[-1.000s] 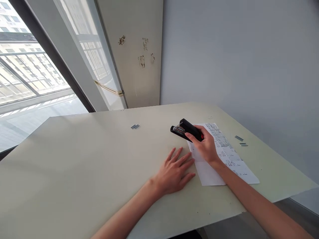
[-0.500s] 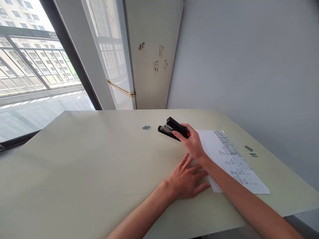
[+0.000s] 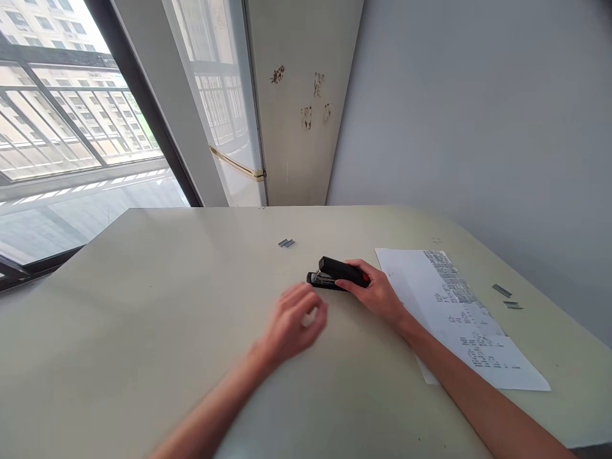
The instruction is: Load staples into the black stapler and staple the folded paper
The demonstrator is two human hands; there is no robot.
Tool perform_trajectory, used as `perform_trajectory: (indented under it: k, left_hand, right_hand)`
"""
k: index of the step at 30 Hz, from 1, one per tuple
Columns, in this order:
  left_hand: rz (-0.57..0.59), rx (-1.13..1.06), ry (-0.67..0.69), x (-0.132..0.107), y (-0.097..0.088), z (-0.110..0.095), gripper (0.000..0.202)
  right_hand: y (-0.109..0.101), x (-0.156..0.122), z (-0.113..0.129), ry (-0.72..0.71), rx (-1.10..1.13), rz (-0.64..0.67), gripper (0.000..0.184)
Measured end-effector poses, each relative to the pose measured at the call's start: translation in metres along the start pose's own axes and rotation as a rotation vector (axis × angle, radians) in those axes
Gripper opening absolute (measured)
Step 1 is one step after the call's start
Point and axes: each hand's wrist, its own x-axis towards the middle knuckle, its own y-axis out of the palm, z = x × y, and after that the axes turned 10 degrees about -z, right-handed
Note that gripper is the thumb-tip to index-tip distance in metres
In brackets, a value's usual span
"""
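My right hand (image 3: 375, 290) grips a black stapler (image 3: 345, 270) from its right end, thumb along the near side and fingers over the top. A gap shows between the stapler's upper arm and base at its left end. A bit of red is visible beside my fingers. My left hand (image 3: 295, 319) is raised just left of and nearer than the stapler, blurred by motion. Its fingers are curled, with thumb and forefinger forming a loose ring; nothing shows inside. A printed sheet of paper (image 3: 406, 287) lies under my right forearm, partly covered by it.
Short staple strips (image 3: 287, 243) lie on the pale table (image 3: 191, 306) beyond the stapler. More staple strips (image 3: 502, 291) rest right of the paper. A grey wall (image 3: 478, 115) borders the right side, and a white fridge (image 3: 296, 166) stands behind the table.
My left hand has left the paper's edge, moved left and curled its fingers. The stapler in my right hand has come lower and nearer. The view has shifted slightly.
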Motion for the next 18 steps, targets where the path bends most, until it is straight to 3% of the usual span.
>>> perform_trajectory:
  k: [4, 6, 13, 18]
  left_hand:
    - [-0.253, -0.055, -0.485, 0.009, -0.028, 0.026, 0.037]
    - [-0.288, -0.129, -0.639, 0.013, -0.031, 0.031, 0.039]
    - [-0.122, -0.226, -0.806, 0.019, -0.027, 0.027, 0.044]
    - [-0.127, -0.236, -0.867, 0.018, -0.028, 0.029, 0.046]
  right_hand:
    - [0.003, -0.002, -0.005, -0.005, -0.039, 0.087, 0.039]
    - [0.004, -0.002, -0.005, -0.022, -0.045, 0.138, 0.037]
    - [0.001, -0.002, -0.003, -0.006, -0.057, 0.243, 0.034]
    - [0.002, -0.001, -0.007, 0.063, 0.054, 0.111, 0.038]
